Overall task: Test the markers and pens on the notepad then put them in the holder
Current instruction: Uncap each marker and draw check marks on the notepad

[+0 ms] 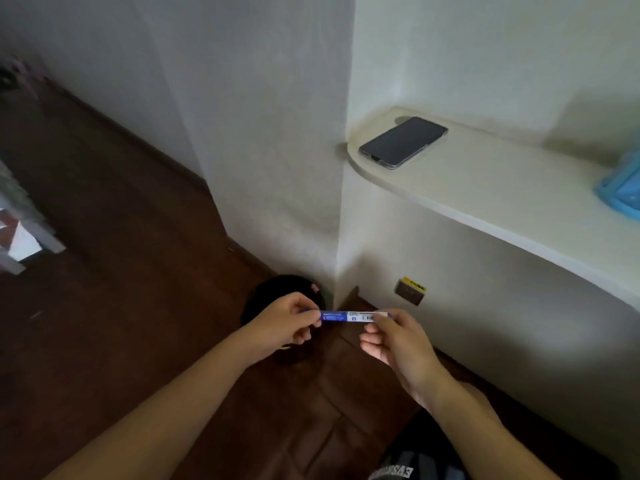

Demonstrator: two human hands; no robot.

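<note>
You hold a blue marker (349,316) level between your two hands, out in front of you and above the dark wooden floor (121,271). It rests on nothing. Your left hand (287,322) has its fingertips and thumb closed on the marker's left end. Your right hand (391,337) pinches the right end between thumb and forefinger, with the other fingers loosely curled below. The stretch of barrel between the hands shows a white label with a barcode towards your right hand. Whether the cap is on I cannot tell, as your fingers cover both ends.

Just behind your left hand, a dark round object (277,289) sits on the floor against the corner of the white wall (277,150). Your hand partly hides it, and I cannot tell what it is. Low on the wall to the right of that corner is a small socket plate (409,291) with a yellow strip along its top.

Higher up, a white ledge (485,188) runs along the wall. A dark smartphone (403,142) lies flat near the ledge's rounded left end, with its screen off. A light blue object (620,188) sits on the ledge, cut off by the right side of the view. At the bottom you can see dark shorts (398,472) with pale lettering.
</note>
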